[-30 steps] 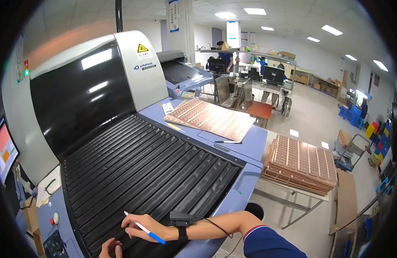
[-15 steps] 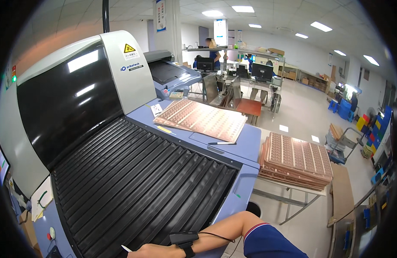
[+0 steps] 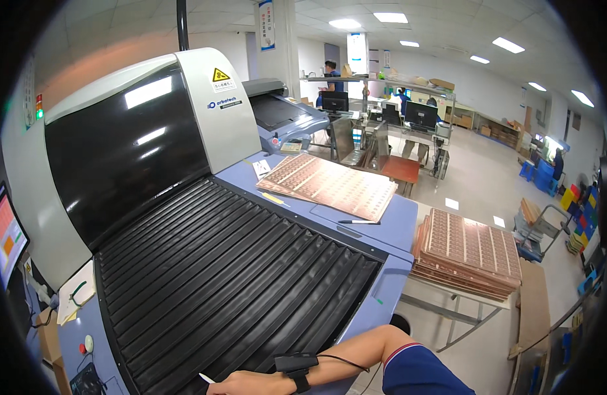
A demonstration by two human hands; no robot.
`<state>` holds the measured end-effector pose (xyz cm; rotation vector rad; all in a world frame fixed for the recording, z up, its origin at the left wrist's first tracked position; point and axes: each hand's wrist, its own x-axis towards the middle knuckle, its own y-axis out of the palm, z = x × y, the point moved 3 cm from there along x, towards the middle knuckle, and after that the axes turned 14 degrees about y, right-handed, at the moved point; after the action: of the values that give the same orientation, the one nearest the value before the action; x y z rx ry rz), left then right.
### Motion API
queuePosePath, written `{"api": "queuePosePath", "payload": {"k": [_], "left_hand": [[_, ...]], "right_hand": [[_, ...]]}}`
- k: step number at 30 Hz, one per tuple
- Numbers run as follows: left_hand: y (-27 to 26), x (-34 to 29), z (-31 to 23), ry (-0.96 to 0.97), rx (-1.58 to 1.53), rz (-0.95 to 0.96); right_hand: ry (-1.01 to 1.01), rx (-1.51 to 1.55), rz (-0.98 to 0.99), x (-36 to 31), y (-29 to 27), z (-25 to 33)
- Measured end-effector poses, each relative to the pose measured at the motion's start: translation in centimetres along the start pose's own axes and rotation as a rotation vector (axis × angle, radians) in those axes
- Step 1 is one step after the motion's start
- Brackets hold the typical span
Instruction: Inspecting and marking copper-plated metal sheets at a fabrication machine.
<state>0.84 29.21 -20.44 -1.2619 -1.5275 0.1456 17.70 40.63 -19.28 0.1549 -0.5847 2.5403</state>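
My right hand (image 3: 254, 383) is at the bottom edge, its forearm coming in from the lower right with a black device strapped at the wrist. Its fingers are closed around a slim white pen-like stick (image 3: 206, 378), whose pointed end sticks out to the left; the rest is hidden. Hand and stick are over the near end of the black ribbed bellows cover (image 3: 237, 283) of a large machine (image 3: 221, 131). Whether they touch the cover I cannot tell. My left hand is out of the picture.
Copper-coloured patterned panels (image 3: 329, 184) lie on the machine's blue right ledge, near a black-and-white pen (image 3: 359, 222) and a yellow-handled tool (image 3: 274, 198). A taller panel stack (image 3: 471, 247) stands on a side table. At left are a monitor (image 3: 8, 230) and buttons (image 3: 86, 343).
The view has turned a little left, so the scene sits farther right and more of the monitor shows. My right hand keeps its hold on the white stick.
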Motion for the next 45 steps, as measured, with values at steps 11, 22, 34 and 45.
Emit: {"api": "queuePosePath", "payload": {"k": [11,22,34,45], "left_hand": [[0.2,-0.3,0.7,-0.054,-0.017,0.05],[0.5,-1.5,2.0,-0.154,-0.015,0.058],[0.7,-1.0,1.6,-0.153,-0.006,0.057],[0.2,1.1,0.9,-0.019,0.159,0.003]], "right_hand": [[-0.087,0.008,-0.043,-0.2,-0.3,-0.3],[-0.075,-0.046,-0.06,-0.1,-0.1,-0.8],[-0.055,-0.047,-0.045,-0.4,-0.7,-0.6],[-0.041,-0.12,-0.001,0.9,0.6,-2.3]]}}
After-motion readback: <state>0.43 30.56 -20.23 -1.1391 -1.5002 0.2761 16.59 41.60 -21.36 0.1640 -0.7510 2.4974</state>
